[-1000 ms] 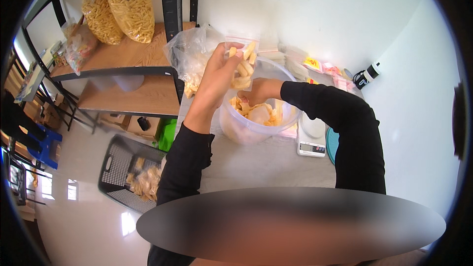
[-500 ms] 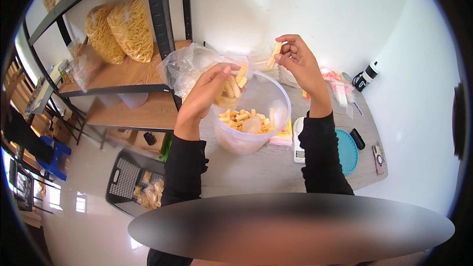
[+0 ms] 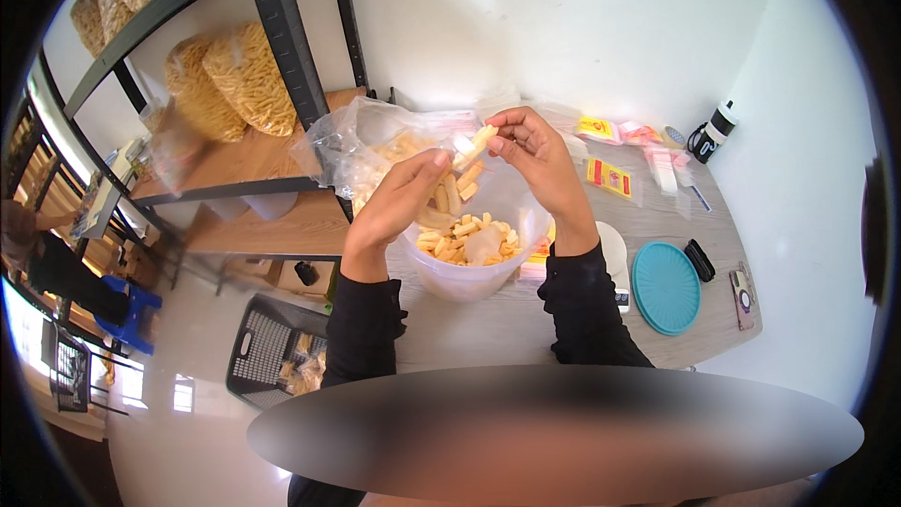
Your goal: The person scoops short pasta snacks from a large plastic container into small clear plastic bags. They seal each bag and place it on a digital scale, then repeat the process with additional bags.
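Note:
My left hand (image 3: 399, 199) is closed around a small clear bag (image 3: 437, 216) with pale yellow snack sticks (image 3: 453, 193) standing in it. Between its thumb and fingers, my right hand (image 3: 537, 158) pinches a single snack stick (image 3: 478, 144), which is up by the mouth of that bag. Both hands are above a translucent plastic tub (image 3: 462, 284). Inside the tub lie many loose snack sticks (image 3: 455, 246) and a pale translucent piece (image 3: 483, 245). Behind my left hand, a large clear bag (image 3: 343, 136) holds more sticks.
Right of the tub are a white scale (image 3: 613, 249), a teal lid (image 3: 666, 288), a phone (image 3: 743, 299) and yellow-red packets (image 3: 610, 177). A black bottle (image 3: 713, 134) stands by the wall. Shelving (image 3: 282, 33) and a black crate (image 3: 258, 357) are at left; another person (image 3: 70, 268) is beyond.
My right hand has come left and down, bringing its stick to the small bag's mouth. My left hand still holds the bag above the tub. The view has shifted slightly.

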`<state>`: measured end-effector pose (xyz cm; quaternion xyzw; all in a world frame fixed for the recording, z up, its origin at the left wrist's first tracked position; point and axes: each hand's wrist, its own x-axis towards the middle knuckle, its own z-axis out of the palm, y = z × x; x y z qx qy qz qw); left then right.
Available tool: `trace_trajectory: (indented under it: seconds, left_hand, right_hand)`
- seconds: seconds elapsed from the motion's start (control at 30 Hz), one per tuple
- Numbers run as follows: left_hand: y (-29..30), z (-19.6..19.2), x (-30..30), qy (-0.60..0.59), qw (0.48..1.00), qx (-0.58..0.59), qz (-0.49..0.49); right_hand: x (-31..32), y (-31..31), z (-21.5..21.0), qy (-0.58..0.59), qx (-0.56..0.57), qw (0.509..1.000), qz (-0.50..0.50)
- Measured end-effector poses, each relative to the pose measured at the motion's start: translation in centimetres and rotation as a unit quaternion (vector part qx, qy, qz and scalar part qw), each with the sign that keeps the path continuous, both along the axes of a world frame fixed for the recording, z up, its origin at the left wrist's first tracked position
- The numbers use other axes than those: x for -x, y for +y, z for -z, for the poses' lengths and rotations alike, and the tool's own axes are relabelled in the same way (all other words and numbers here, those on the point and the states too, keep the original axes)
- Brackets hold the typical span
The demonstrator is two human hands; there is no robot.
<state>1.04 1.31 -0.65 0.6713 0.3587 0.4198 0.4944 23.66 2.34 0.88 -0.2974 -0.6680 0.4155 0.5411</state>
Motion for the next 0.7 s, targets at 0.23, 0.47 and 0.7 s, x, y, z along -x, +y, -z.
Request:
trace_trajectory:
  seconds: [0.23,0.47,0.7]
  left_hand:
    - [0.3,0.2,0.2,-0.016,0.999,0.013,0.025]
    - [0.6,0.3,0.4,-0.012,1.0,0.01,0.026]
    - [0.4,0.2,0.4,0.007,1.0,0.001,0.026]
  right_hand:
    - [-0.2,0.7,0.5,-0.011,0.012,0.999,-0.051]
    - [0.2,0.1,0.5,-0.059,-0.03,0.998,0.0]
    - [-0.2,-1.0,0.2,-0.069,-0.049,0.996,0.026]
